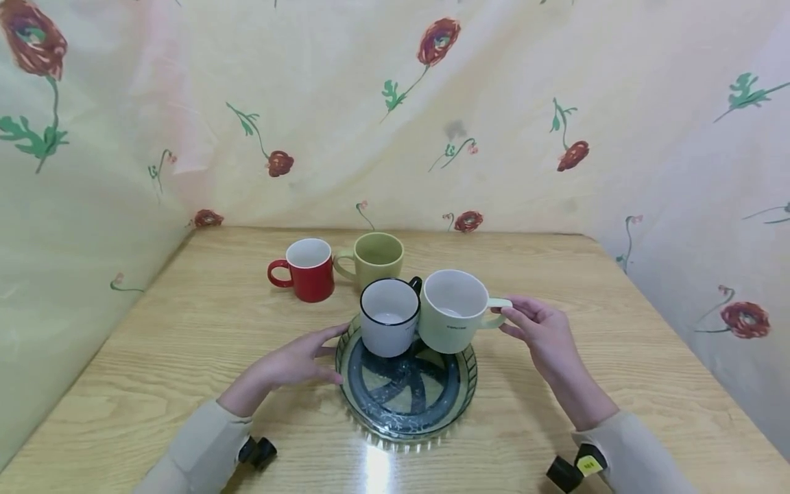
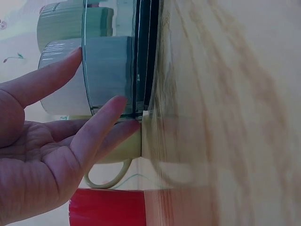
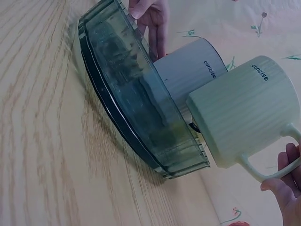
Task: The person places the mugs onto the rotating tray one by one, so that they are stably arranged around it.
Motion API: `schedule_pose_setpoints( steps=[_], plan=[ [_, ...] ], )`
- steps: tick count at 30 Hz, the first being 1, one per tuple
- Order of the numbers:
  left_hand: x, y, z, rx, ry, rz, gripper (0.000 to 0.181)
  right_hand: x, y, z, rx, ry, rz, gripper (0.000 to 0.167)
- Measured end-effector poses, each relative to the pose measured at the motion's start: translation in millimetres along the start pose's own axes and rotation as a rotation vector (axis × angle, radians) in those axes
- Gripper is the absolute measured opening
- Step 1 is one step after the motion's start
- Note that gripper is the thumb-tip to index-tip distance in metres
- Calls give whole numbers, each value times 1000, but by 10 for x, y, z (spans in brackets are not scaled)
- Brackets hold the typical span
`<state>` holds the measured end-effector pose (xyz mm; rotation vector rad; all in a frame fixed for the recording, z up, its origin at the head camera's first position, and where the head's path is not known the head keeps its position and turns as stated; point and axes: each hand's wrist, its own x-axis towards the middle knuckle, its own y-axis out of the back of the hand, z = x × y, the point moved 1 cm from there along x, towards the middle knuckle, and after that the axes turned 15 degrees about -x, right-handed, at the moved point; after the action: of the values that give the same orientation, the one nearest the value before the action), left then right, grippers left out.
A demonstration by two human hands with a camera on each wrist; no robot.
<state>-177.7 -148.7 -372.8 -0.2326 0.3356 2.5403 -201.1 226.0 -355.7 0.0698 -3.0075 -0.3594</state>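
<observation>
My right hand [image 1: 543, 333] pinches the handle of a pale mint mug [image 1: 447, 329], marked "concise" in the right wrist view. There the mug [image 3: 247, 110] is tilted, at the rim of a round clear glass dish [image 3: 127, 89] with a dark patterned base. Inside the dish, on the far side, stands a white mug [image 1: 387, 336] with a black rim and black handle, right beside the mint one. My left hand [image 1: 296, 360] is at the dish's left side, fingers extended and spread; in the left wrist view its fingertips [image 2: 117, 104] touch the glass wall.
Behind the dish stand a red mug [image 1: 313, 278] with a white inside and an olive-green mug [image 1: 378, 257], their handles to the left. All are on a wood-grain table [image 1: 185, 357], with flower-patterned sheeting [image 1: 345, 103] behind and at the sides.
</observation>
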Motion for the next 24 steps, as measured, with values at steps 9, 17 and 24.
schedule_pose_setpoints(
  steps=[9, 17, 24],
  plan=[
    [-5, -16, 11, 3, 17, 6, 88, 4, -11, -9, -12, 3, -21, 23],
    [6, -16, 16, 19, 24, 11, 88, 30, 17, 20, 9, 41, -48, 27],
    [8, 5, 25, 18, 17, 4, 88, 44, 28, 54, -15, 60, -95, 28]
  ],
)
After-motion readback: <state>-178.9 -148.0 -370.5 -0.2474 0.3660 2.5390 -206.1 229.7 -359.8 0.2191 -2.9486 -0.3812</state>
